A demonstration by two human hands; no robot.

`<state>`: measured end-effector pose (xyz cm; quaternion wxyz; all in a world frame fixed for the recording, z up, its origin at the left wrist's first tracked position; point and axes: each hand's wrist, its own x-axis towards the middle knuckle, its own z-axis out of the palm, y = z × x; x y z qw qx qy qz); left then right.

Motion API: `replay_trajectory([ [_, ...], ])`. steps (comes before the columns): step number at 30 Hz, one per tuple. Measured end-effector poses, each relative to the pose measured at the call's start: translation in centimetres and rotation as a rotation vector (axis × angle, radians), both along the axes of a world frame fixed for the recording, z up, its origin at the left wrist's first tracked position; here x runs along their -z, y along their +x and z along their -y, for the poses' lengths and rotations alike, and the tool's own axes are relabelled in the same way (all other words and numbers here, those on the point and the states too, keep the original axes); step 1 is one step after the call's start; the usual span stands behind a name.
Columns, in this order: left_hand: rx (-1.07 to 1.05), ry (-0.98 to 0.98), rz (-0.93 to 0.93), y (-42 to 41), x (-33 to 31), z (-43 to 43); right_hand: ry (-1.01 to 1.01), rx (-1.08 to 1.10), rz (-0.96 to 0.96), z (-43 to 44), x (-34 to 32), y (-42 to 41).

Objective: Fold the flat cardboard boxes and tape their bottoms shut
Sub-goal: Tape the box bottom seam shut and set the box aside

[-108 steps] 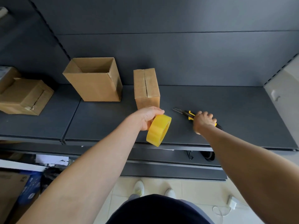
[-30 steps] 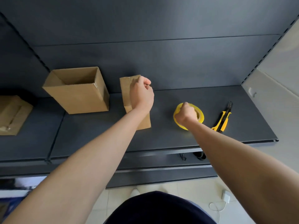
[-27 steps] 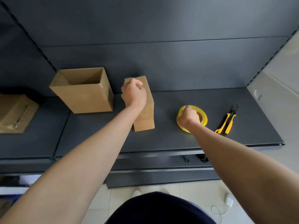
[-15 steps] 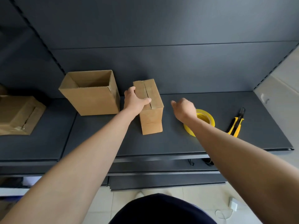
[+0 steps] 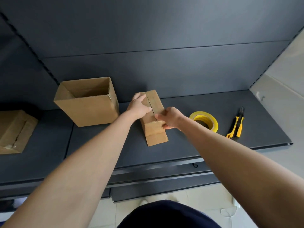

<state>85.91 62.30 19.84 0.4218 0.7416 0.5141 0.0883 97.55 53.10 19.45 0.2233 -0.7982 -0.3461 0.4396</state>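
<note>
On the dark shelf point(image 5: 189, 145), the left hand point(image 5: 139, 106) grasps the upper left edge of one narrow box point(image 5: 155, 134). The right hand point(image 5: 169, 118) grips its near right corner, thumb on the front face. This box stands with its taped seam on top. In total there are three cardboard boxes: the narrow box, one open box point(image 5: 92, 111) just left of it, and one closed box point(image 5: 14, 130) far left. To the right lie one yellow tape roll point(image 5: 214, 123) and one utility knife point(image 5: 236, 125).
</note>
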Motion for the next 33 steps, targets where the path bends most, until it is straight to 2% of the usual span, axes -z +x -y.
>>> replay_trajectory([
  [10,0.103,0.003,-0.156,1.2,-0.2,-2.1,0.015,0.014,-0.037,0.6,-0.5,-0.5],
  [13,0.084,0.059,-0.177,1.5,-0.3,-1.8,0.056,0.034,-0.033,0.9,-0.2,-0.7],
  [17,0.002,0.041,-0.198,1.6,-0.8,-1.3,0.057,0.073,-0.039,1.1,-0.1,-0.6],
  [20,-0.065,0.046,-0.197,1.2,-1.0,-0.9,0.039,0.241,-0.173,1.8,0.0,0.1],
  [23,-0.126,0.004,-0.114,0.8,-0.9,-0.7,-0.031,0.438,-0.459,2.9,-0.3,0.9],
  [26,-0.182,-0.033,-0.033,0.7,-1.1,-0.1,-0.083,0.431,-0.693,3.6,-1.2,1.0],
  [30,-0.306,0.007,0.131,1.1,-2.4,0.8,-0.080,0.509,-0.795,4.0,-2.4,1.5],
  [33,-0.363,0.013,0.192,1.3,-3.9,1.6,-0.101,0.573,-0.718,3.8,-3.0,2.1],
])
